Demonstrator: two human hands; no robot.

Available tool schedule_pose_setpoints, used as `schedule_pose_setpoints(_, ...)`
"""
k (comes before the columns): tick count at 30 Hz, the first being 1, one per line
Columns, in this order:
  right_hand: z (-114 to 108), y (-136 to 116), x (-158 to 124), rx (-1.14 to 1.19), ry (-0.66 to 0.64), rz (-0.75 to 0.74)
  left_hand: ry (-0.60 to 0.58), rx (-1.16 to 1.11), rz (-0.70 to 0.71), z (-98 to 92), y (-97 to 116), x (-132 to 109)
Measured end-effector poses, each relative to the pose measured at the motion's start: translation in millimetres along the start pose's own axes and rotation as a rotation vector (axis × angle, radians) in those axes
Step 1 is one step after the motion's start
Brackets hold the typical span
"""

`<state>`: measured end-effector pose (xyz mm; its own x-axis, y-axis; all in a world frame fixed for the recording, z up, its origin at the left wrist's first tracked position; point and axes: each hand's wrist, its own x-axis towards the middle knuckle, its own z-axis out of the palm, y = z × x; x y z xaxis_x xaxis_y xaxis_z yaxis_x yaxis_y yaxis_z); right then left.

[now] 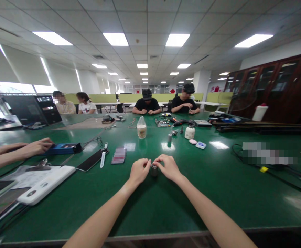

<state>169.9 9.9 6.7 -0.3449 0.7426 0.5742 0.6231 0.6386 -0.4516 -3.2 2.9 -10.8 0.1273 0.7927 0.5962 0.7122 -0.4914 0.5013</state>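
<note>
Both my hands meet at the middle of the green table [165, 199]. My left hand [139, 171] and my right hand [168, 167] pinch a small grey metal cylinder [154, 170] between their fingertips. The cylinder stands upright on the tabletop, its sides partly hidden by my fingers. A smaller green-and-silver cylinder [169, 140] stands farther back on the table.
A smartwatch [104, 154], dark phone [92, 160] and white device [45, 184] lie to the left. Another person's hands [35, 147] rest by a blue box [62, 148]. A bagged cup [141, 128], white jar [190, 132] and tools sit beyond. Two people sit opposite.
</note>
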Motion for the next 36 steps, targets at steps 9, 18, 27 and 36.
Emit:
schedule_pose_setpoints(9, 3, 17, 6, 0.091, 0.169, 0.055, -0.001, 0.018, -0.064, -4.8, 4, -1)
schedule_pose_setpoints(18, 7, 62, -5, -0.219, -0.021, 0.252, -0.104, -0.012, -0.025, -4.6, 4, -2)
schedule_pose_setpoints(27, 5, 62, -8, -0.288, -0.06, 0.292, -0.062, 0.066, 0.0, -1.2, 4, -2)
schedule_pose_setpoints(36, 2, 63, -11, -0.261, -0.053, 0.273, -0.096, 0.056, 0.023, 1.2, 2, -2)
